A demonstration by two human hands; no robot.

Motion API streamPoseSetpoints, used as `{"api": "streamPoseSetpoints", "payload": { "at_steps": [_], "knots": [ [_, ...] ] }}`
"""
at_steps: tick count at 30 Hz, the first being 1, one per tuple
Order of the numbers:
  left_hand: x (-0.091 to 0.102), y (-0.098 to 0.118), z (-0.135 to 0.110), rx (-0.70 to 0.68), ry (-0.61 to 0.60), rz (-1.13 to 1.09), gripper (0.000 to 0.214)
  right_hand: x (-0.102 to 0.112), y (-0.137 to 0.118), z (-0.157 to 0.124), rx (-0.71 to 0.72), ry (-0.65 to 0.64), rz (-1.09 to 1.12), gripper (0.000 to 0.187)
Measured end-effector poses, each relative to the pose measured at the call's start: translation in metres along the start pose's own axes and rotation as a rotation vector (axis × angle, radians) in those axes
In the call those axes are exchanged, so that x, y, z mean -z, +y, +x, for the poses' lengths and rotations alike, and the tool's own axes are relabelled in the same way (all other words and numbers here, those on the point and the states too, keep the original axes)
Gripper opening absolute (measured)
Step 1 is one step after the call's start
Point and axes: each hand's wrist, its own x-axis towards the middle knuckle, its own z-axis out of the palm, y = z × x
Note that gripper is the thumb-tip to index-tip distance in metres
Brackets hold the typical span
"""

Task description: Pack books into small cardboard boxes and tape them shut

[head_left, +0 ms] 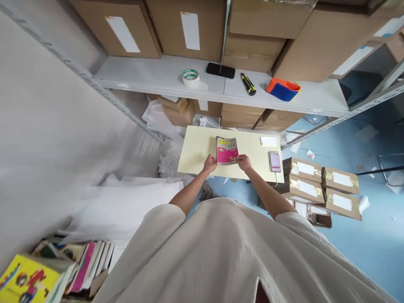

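A book point(226, 150) with a grey and pink cover and yellow lettering is over the pale yellow table point(199, 141), held between both hands. My left hand point(210, 163) is closed on its lower left edge. At the lower right corner, my right hand point(243, 162) pinches the cover, with thumb and fingers together. Whether the book rests on the tabletop or is slightly lifted, I cannot tell. To the right on the same table lie a phone point(275, 161) with a cable and a small white pad point(268, 141).
A shelf point(142, 75) above the table carries a tape roll point(191, 78), a black phone-like object point(220, 70), a utility knife point(248, 84) and cardboard boxes point(189, 33). Stacked cartons point(306, 185) stand at right. Books point(88, 265) and white wrapping sheets point(126, 210) lie at left.
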Motion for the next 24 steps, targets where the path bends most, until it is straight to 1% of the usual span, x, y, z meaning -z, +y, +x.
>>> {"api": "streamPoseSetpoints", "payload": {
  "at_steps": [2,5,9,13,17,21,24],
  "knots": [
    [-0.003,0.004,0.019,-0.007,-0.059,0.021,0.041,-0.002,0.002,0.007,-0.044,0.045,0.002,0.034],
    [-0.009,0.009,0.043,-0.016,-0.113,0.044,0.042,-0.005,0.005,0.016,-0.094,0.126,0.006,0.028],
    [-0.019,0.012,0.064,-0.041,-0.164,0.086,0.037,-0.003,0.010,0.025,-0.115,0.178,-0.031,0.028],
    [-0.025,0.010,0.076,-0.062,-0.171,0.179,0.032,0.006,0.017,0.035,-0.181,0.175,-0.111,0.037],
    [-0.027,0.012,0.083,-0.112,-0.206,0.260,0.032,0.011,0.018,0.050,-0.225,0.124,-0.089,0.045],
    [-0.032,0.018,0.089,-0.168,-0.249,0.300,0.041,0.008,0.010,0.065,-0.234,0.080,-0.022,0.048],
    [-0.039,0.021,0.090,-0.170,-0.265,0.324,0.052,0.005,0.005,0.072,-0.262,0.064,0.073,0.047]
  ]
}}
